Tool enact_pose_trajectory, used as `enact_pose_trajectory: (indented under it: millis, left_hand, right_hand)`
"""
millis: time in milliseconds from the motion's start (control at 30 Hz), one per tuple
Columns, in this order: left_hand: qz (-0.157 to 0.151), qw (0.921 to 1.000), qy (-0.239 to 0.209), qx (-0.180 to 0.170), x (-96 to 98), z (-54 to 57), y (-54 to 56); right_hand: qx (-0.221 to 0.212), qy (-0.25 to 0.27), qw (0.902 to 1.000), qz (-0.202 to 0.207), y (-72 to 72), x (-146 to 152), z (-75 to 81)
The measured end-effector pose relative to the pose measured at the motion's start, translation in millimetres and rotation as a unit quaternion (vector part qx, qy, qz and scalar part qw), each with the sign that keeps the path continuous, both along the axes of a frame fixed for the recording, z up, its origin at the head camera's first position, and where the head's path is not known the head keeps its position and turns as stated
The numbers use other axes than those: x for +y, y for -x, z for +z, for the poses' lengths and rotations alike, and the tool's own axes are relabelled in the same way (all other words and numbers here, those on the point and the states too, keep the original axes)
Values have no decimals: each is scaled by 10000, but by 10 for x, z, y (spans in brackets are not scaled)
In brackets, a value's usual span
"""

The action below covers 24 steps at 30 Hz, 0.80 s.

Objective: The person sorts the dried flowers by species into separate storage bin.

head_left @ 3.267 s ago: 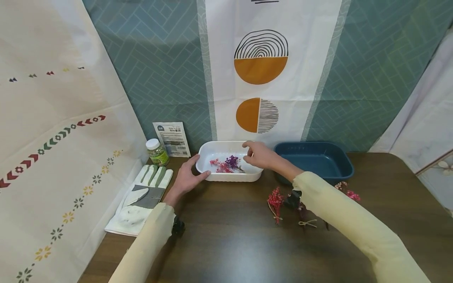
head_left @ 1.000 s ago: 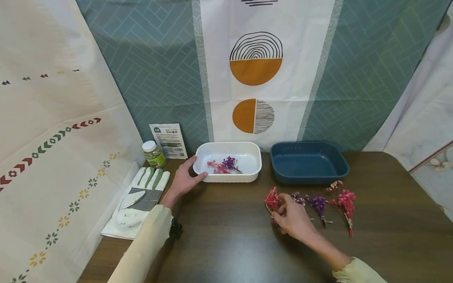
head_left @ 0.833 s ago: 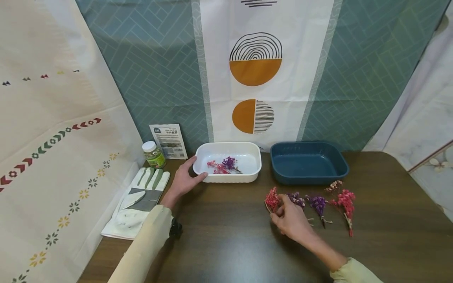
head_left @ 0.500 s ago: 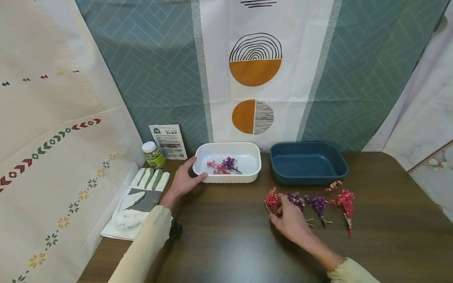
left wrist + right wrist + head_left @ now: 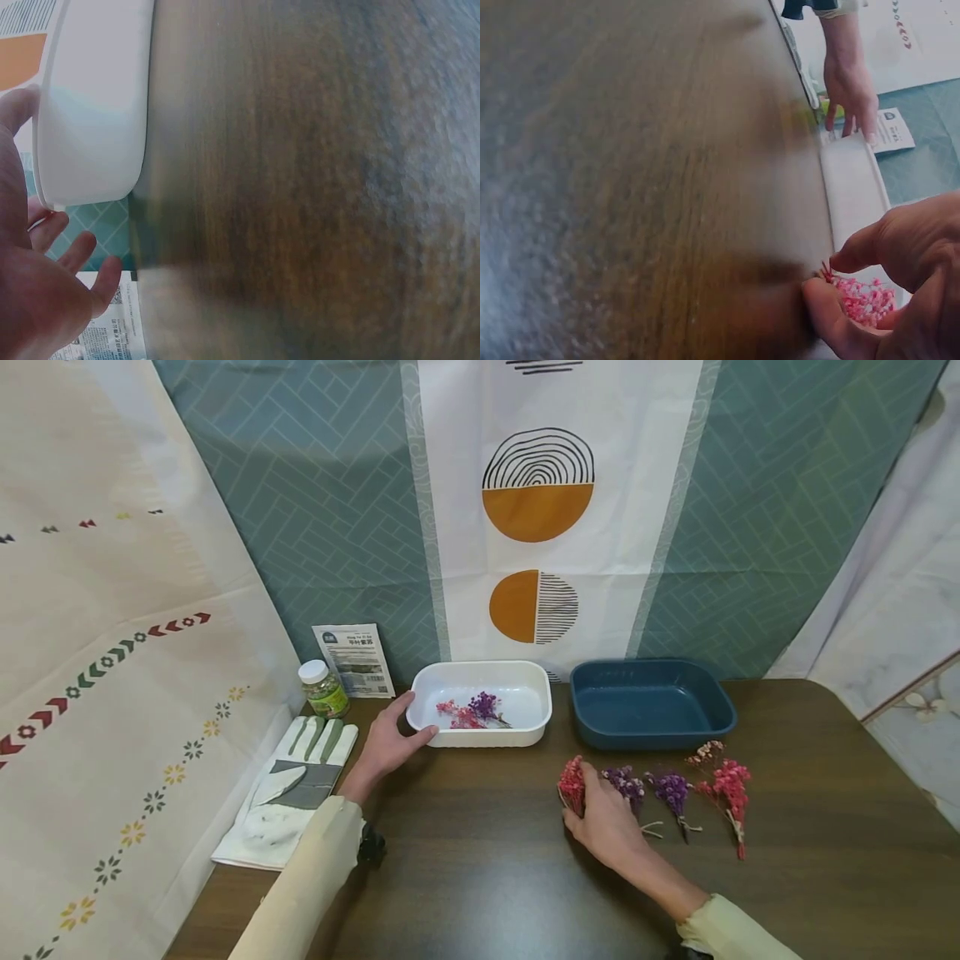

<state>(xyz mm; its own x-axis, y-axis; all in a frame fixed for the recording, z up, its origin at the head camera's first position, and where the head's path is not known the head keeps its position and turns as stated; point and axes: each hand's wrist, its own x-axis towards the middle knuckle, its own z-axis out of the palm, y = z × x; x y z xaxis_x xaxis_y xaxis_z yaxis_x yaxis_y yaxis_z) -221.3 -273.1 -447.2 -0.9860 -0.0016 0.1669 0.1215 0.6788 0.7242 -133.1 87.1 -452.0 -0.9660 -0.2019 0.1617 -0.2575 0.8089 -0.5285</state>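
My left hand (image 5: pixel 386 745) holds the left end of a white oblong dish (image 5: pixel 495 738), its thumb at the front rim and a finger at the corner. Loose pink and purple dried flowers (image 5: pixel 483 703) lie inside. To the right, my right hand (image 5: pixel 606 818) pinches a small tied bunch of red dried flowers (image 5: pixel 572 783) between thumb and index finger at the stems, which show in the right wrist view. Beside that hand lie a pale-purple bunch (image 5: pixel 626 783), a purple bunch (image 5: pixel 671 790) and a pink bunch (image 5: pixel 729 787).
A dark blue dish (image 5: pixel 652 742) stands right of the white one. At the left are a work glove (image 5: pixel 300 785), a white-lidded jar (image 5: pixel 324 689) and a printed packet (image 5: pixel 355 660) leaning on the cloth backdrop (image 5: pixel 345 510). Everything stands on a dark wooden table (image 5: pixel 465 860).
My right hand has come from over the white dish to the red bunch and shifted slightly left with its fingers closed further around it. The left hand stays at the dish.
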Motion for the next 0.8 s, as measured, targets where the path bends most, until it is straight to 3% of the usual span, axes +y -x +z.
enact_pose_trajectory:
  millis: [267,800]
  left_hand:
    - [8,10000,-9,-20,-3,0,-4]
    - [-11,9999,-84,-78,-3,-3,-3]
  right_hand:
    - [-142,-26,9999,-57,41,-28,-40]
    - [-38,14,9996,270,71,2,-82]
